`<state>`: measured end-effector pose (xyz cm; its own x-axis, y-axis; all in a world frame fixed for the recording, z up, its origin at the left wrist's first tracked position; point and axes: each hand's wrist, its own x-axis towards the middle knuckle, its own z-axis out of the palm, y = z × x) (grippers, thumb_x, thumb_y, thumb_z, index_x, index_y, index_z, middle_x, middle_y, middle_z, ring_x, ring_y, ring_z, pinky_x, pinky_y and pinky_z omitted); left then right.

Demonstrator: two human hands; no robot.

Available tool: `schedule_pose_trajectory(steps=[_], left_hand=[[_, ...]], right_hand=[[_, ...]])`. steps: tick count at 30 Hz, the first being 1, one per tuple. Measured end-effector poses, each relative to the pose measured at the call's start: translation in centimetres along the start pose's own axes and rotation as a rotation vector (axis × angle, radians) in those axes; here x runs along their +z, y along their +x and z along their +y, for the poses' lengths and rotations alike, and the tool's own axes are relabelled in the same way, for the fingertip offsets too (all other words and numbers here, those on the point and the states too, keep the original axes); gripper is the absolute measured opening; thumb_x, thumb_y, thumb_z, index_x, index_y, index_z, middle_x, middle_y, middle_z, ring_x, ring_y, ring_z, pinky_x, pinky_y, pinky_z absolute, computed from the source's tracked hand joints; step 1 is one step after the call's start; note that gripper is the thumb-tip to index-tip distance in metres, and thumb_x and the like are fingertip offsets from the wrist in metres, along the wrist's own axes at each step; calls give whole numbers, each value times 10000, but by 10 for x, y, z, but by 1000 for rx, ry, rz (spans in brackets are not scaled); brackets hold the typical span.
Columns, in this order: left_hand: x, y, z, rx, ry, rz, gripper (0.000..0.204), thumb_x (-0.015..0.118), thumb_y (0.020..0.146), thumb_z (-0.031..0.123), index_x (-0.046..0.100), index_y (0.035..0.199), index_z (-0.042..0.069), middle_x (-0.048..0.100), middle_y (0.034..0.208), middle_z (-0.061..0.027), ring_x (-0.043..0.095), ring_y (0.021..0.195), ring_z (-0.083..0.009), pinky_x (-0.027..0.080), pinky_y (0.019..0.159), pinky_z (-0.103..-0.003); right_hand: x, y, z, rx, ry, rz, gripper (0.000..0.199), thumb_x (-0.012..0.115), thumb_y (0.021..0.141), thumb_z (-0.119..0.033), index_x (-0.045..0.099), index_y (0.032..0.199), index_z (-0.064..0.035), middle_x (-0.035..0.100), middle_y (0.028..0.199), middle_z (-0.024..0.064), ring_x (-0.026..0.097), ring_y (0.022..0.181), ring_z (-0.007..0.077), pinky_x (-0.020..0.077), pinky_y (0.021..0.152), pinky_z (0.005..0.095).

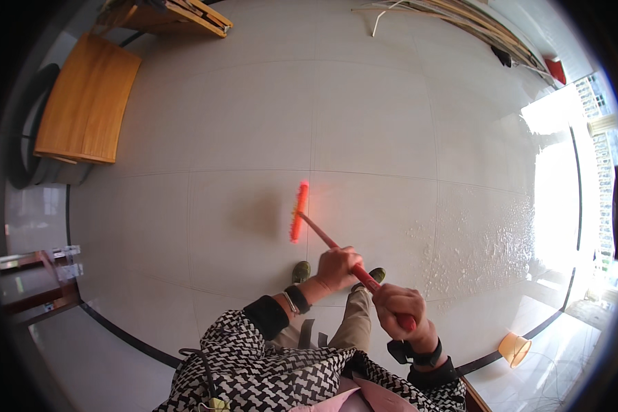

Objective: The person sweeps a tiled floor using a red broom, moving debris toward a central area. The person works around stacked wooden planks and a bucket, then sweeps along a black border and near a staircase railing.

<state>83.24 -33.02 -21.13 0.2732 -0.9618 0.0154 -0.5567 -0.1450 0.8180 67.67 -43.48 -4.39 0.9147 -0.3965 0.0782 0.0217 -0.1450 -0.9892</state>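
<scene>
One long-handled brush point(299, 214), red-orange head, lies out ahead of the feet over pale floor tiles point(247, 130), contact with them unclear. Left hand point(338, 268), fingers wrapped round the red handle point(366, 277) partway along; right hand point(398, 305), likewise closed on it near its end. Also listed: wet, spattered patch point(470, 244) at right; small yellow bucket point(515, 349), lower right.
</scene>
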Motion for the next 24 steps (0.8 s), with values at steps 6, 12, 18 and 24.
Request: schedule_pose_trajectory(steps=[6,12,18,24], left_hand=[[28,68,-96,-204,479,-111,167,699,740,257,673,646,121,636,752,-89,649,731,-338,532,675,-461],[264,166,90,129,57,-267,78,735,694,200,671,709,156,652,796,-87,675,782,-323,538,744,-440],[358,231,221,151,-633,-552,103,704,715,130,621,667,95,631,756,-78,653,751,-292,525,709,-398],[305,185,274,261,-185,-267,140,720,749,203,618,670,148,622,756,-41,638,691,-279,540,621,-390]], right_hand=[[-17,21,136,-11,168,55,130,583,819,99,522,727,30,626,838,141,614,784,259,505,742,341],[-204,-101,48,86,-197,445,203,510,816,129,449,649,32,594,692,125,595,653,217,505,660,316],[-284,-137,17,236,-581,266,277,614,705,106,398,604,-33,456,595,90,494,542,284,419,507,374],[-305,-194,-54,17,-368,167,327,643,632,99,364,612,-73,433,606,36,531,559,237,399,445,358]])
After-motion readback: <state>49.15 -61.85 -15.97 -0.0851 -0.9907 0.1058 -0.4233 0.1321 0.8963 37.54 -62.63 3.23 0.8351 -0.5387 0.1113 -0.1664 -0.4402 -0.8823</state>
